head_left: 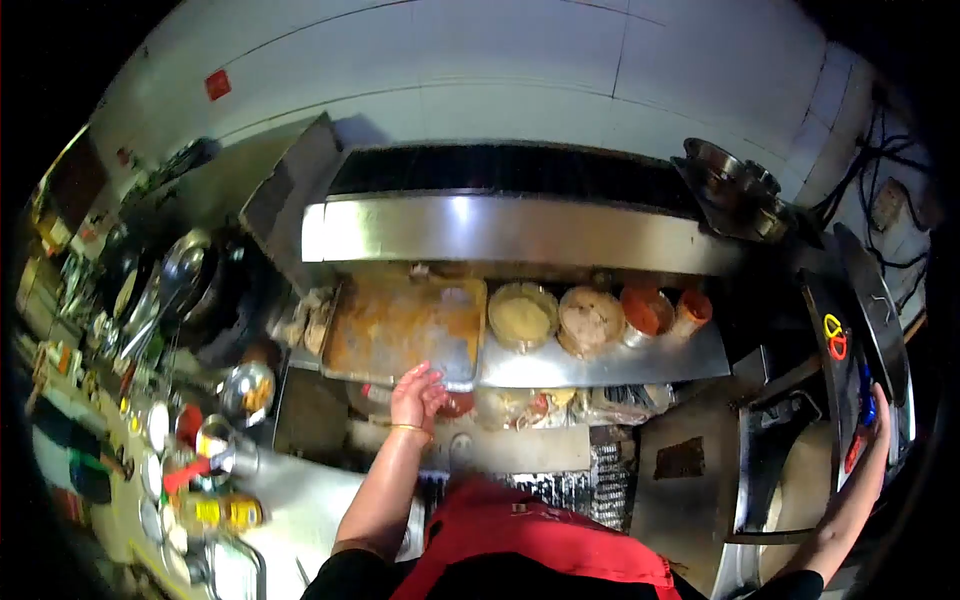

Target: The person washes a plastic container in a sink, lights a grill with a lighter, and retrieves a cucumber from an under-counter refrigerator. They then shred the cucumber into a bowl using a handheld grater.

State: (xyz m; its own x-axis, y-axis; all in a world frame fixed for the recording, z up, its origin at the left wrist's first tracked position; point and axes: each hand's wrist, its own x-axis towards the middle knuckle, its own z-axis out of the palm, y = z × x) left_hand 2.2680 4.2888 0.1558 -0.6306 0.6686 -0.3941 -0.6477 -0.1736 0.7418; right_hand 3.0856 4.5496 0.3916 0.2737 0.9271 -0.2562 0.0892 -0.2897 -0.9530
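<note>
My left hand (415, 396), with a band at the wrist, is held over the front edge of a stained metal tray (345, 374). Its fingers are loosely bent and apart, with nothing in them. Far to the right, my right hand (880, 420) reaches to a dark upright rack (828, 375). It is beside a blue handle (868, 400), and its fingers are too small and dark to show whether they grip it. Yellow and red loop handles (835, 336) stick out higher on that rack. A red handle (853, 455) lies below the blue one.
On the steel shelf (600, 372) stand a bowl of pale yellow powder (523, 316), a tub of pinkish food (590, 318) and red-filled containers (647, 311). Bottles (225, 511) and bowls crowd the counter at left. A steel hood (510, 228) spans the back. Pans (725, 175) sit back right.
</note>
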